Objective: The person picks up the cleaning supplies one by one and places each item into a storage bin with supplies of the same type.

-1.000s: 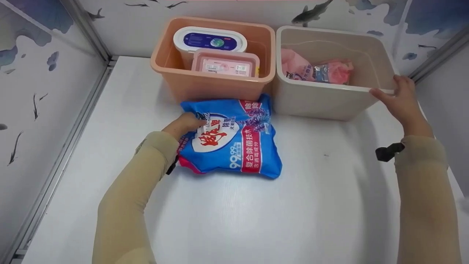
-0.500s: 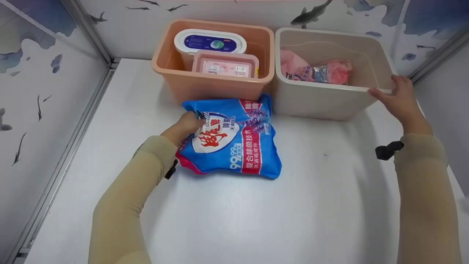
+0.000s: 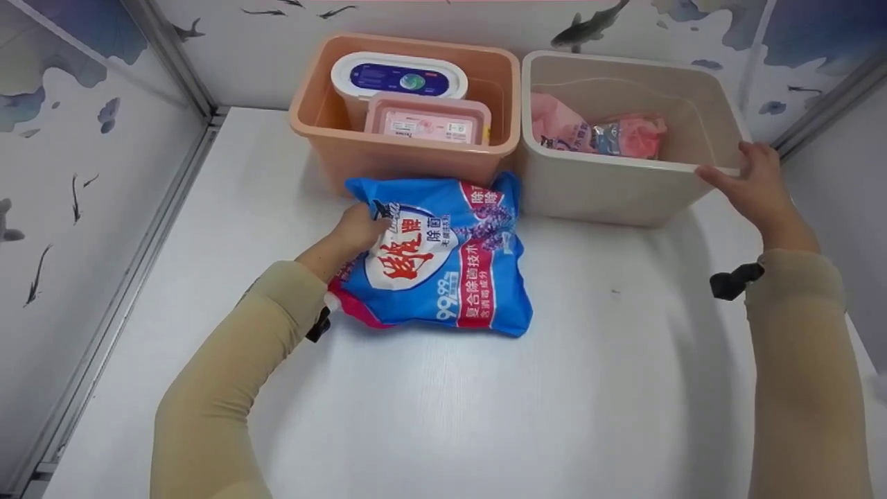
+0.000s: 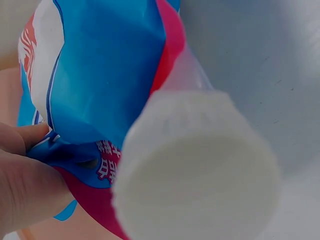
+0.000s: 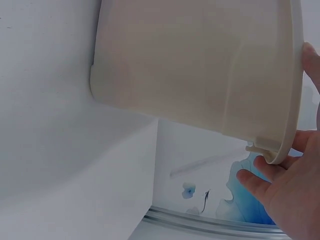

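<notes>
A blue and pink laundry detergent pouch [image 3: 429,277] lies in front of the orange bin [image 3: 405,156] in the head view. My left hand [image 3: 353,232] pinches its left edge between thumb and fingers. In the left wrist view a blurred white round cap [image 4: 200,185] covers part of the pouch [image 4: 105,65]. My right hand [image 3: 759,187] grips the front right corner of the beige bin's rim [image 3: 624,163], thumb along the front, fingers on the side. From the right wrist, fingers of the hand [image 5: 295,185] curl round that rim [image 5: 295,85].
A white tub with a blue label [image 3: 398,80] and a pink box [image 3: 429,125] stand in the orange bin. Pink packages [image 3: 561,125] lie in the beige bin. Both bins sit side by side at the back of the white table [image 3: 450,409], against patterned walls [image 3: 429,24].
My left hand has shifted slightly up with the pouch, whose top edge has risen against the orange bin. The white cap now shows at its lower left. My right hand stays on the beige bin.
</notes>
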`<act>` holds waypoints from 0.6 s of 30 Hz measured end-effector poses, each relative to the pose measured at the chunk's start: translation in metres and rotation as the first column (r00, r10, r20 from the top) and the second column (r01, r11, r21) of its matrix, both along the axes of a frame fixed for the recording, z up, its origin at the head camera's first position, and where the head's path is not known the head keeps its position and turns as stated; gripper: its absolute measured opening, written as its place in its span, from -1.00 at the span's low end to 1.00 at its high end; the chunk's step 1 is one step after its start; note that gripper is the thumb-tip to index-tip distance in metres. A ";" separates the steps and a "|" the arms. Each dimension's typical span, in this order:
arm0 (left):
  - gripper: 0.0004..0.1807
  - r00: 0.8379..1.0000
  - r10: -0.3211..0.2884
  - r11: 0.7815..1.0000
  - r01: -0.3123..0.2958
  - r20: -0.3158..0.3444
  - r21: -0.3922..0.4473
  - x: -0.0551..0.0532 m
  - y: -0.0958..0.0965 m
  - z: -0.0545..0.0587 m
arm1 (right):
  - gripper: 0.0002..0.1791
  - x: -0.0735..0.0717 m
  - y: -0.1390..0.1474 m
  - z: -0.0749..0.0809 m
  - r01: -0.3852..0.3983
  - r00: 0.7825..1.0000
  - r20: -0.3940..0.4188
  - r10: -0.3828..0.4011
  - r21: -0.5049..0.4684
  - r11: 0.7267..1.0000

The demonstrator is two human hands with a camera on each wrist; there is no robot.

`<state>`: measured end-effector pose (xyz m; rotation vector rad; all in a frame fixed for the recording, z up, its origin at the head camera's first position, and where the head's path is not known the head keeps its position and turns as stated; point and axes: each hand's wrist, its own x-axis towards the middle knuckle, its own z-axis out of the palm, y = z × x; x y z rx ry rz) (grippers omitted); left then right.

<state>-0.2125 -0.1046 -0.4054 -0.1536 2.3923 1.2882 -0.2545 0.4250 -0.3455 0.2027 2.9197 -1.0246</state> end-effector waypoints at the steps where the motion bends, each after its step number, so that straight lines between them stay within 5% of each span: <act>1: -0.47 1.000 -0.004 1.000 0.004 -0.010 0.012 0.001 0.000 0.001 | 0.04 0.000 0.000 0.000 0.003 1.000 0.002 -0.003 0.000 1.000; 18: -0.45 0.999 -0.007 0.998 0.009 -0.034 0.056 0.018 0.012 0.035 | -0.04 -0.001 -0.002 -0.005 -0.011 0.998 -0.060 0.016 0.076 0.997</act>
